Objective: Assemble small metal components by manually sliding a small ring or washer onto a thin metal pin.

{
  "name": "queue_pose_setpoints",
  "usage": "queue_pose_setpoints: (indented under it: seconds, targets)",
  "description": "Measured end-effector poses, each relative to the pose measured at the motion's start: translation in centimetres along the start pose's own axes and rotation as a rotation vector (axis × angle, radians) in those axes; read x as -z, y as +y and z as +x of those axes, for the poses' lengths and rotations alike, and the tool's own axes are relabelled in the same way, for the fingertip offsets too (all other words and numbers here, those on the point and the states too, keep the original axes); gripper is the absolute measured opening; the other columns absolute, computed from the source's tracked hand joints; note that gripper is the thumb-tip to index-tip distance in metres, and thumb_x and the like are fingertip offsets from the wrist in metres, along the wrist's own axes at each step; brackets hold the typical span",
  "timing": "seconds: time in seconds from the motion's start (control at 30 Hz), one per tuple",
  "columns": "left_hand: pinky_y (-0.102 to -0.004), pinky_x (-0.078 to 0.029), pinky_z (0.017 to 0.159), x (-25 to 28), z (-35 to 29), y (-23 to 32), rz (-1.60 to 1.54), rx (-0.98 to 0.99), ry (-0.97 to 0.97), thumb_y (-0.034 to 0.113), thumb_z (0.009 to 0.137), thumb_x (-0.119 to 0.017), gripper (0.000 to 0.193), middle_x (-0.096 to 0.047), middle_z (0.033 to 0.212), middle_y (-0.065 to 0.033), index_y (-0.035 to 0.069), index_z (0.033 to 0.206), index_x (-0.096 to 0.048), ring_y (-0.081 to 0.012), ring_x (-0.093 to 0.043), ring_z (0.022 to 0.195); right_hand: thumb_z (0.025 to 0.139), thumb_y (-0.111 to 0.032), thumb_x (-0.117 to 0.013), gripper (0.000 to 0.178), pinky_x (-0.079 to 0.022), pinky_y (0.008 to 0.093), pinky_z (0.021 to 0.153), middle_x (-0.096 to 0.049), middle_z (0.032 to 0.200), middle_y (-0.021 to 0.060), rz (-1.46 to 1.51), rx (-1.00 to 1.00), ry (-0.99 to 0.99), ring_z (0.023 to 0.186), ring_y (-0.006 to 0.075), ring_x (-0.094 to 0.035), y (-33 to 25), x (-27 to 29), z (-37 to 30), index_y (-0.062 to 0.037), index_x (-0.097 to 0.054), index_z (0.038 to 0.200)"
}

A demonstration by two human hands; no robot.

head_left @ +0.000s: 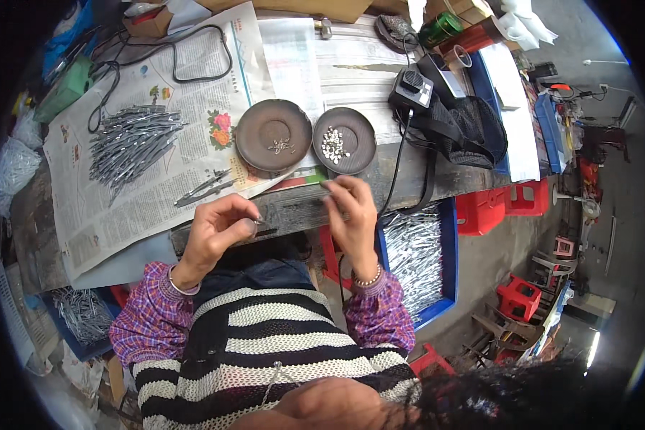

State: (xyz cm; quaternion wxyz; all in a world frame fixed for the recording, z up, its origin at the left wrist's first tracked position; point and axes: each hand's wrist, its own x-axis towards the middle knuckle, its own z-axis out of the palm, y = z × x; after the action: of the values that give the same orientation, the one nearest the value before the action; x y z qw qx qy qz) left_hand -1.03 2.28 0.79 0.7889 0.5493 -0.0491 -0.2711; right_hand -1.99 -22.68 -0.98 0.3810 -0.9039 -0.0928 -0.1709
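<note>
My left hand [217, 231] is over the front edge of the wooden bench [297, 213], thumb and forefinger closed on a small metallic piece too tiny to name. To its right my right hand [355, 215] is raised with curled fingers, just below the small dark dish [366, 136]; a dark bit shows at its fingertips, and I cannot make out what it is. That dish holds small whitish pieces [332, 145]. The larger brown dish [254, 132] beside it holds a few thin brass-coloured pins [281, 146]. Several slim grey metal parts [206, 188] lie near my left hand.
A heap of slim grey metal parts [132, 143] lies on newspaper [190, 82] at left. A blue tray of silvery parts [453, 276] stands below the bench at right, near red stools [480, 213]. A black mesh bag [473, 132] and corded black device [411, 89] sit at right.
</note>
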Motion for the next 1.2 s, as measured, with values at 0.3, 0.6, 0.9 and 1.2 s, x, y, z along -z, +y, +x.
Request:
queue_pose_setpoints:
  seconds: [0.3, 0.6, 0.9, 1.2]
  targets:
    - [-0.0169, -0.041, 0.066, -0.7, -0.2, -0.5, 0.105, 0.007, 0.036, 0.004, 0.082, -0.064, 0.009, -0.059, 0.082, 0.0028, 0.001, 0.09, -0.062, -0.003, -0.052, 0.072, 0.072, -0.001, -0.062, 0.04, -0.041, 0.0408, 0.084, -0.053, 0.106, 0.0125, -0.341, 0.078, -0.076, 0.099, 0.0318, -0.049, 1.3, -0.8, 2.8, -0.0052, -0.06, 0.112]
    - [-0.0181, -0.044, 0.068, -0.7, 0.0, -1.0, 0.159, -0.002, 0.03, 0.003, 0.081, -0.065, 0.01, -0.059, 0.082, 0.0022, 0.001, 0.09, -0.062, -0.0032, -0.054, 0.074, 0.07, -0.002, -0.068, 0.026, -0.043, 0.0389, 0.078, -0.056, 0.098, 0.0113, -0.227, 0.065, 0.055, 0.091, 0.0298, -0.052, 2.6, -0.8, 2.4, -0.0029, -0.062, 0.095]
    - [-0.0182, -0.044, 0.07, -0.8, 0.2, -1.4, 0.173, 0.011, 0.021, 0.003, 0.083, -0.063, 0.009, -0.06, 0.084, 0.0026, 0.001, 0.091, -0.06, -0.0033, -0.055, 0.076, 0.073, 0.001, -0.069, 0.012, -0.048, 0.025, 0.067, -0.062, 0.089, 0.0096, 0.303, -0.193, 0.043, 0.078, 0.017, -0.061, 0.8, -0.6, 0.9, 0.0026, -0.064, 0.084]
    - [-0.0189, -0.046, 0.074, -1.3, 0.5, -2.2, 0.162, -0.062, 0.011, 0.001, 0.084, -0.06, 0.021, -0.058, 0.09, 0.0004, 0.0, 0.105, -0.058, -0.0042, -0.056, 0.081, 0.078, 0.006, -0.067, 0.013, -0.049, 0.0254, 0.08, -0.062, 0.095, 0.0079, 1.08, -0.558, -0.138, 0.087, 0.0138, -0.06, -2.4, -2.8, -3.3, 0.0036, -0.063, 0.09]
